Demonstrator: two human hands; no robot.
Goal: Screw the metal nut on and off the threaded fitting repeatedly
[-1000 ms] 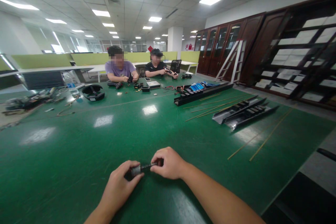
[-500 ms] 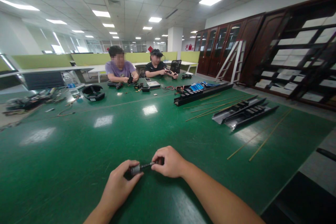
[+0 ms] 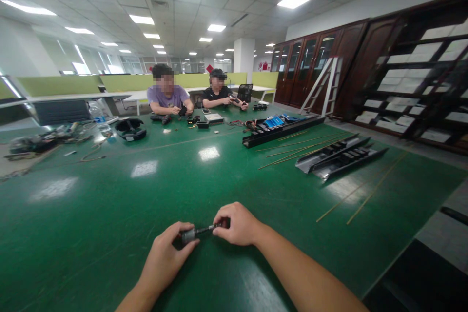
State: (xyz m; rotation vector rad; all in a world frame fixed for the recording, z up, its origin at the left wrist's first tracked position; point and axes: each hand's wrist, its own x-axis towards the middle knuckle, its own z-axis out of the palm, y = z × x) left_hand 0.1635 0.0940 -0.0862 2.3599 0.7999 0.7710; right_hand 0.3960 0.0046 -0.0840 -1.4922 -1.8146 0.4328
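Grey, seemingly metal cylinder [image 3: 189, 235] with dark rod, pinched between left hand [image 3: 166, 256] and right hand [image 3: 236, 224].

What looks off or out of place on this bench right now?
Nothing looks damaged or spilled. The left hand and right hand hold a small metal cylinder with a dark shaft over the green table. Thin yellowish rods lie loose at differing angles near the right edge, and a tangle of cables and parts clutters the far left.

A green table [image 3: 109, 214], a grey-and-black part [image 3: 193, 233], dark brown cabinets [image 3: 310, 66].
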